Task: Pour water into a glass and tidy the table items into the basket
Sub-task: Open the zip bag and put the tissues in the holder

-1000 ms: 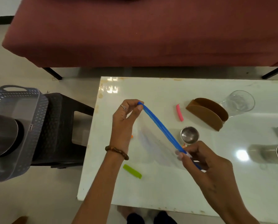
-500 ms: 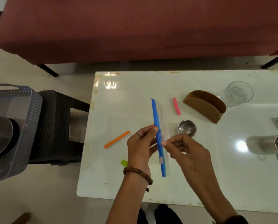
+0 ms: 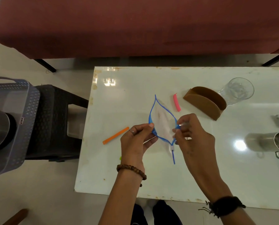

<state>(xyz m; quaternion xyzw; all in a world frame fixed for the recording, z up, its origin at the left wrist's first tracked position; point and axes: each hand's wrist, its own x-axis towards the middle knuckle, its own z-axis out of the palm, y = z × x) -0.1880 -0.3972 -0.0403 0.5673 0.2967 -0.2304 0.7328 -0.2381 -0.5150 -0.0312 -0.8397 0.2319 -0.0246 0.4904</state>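
While both hands (image 3: 136,140) (image 3: 190,135) pinch the zip bag's (image 3: 162,125) mouth apart, orange stick (image 3: 115,135) lies at nine o'clock, nearer left hand.

Clear zip bag (image 3: 162,125) with blue rim; orange stick (image 3: 115,135), pink clip (image 3: 176,102), brown holder (image 3: 205,103), clear glass (image 3: 237,90), glossy white table (image 3: 135,98), grey perforated basket (image 3: 14,124), maroon sofa (image 3: 135,25).

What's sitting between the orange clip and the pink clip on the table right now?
In the head view, the left hand and the opened blue-rimmed zip bag it pinches lie between the orange clip and pink clip.
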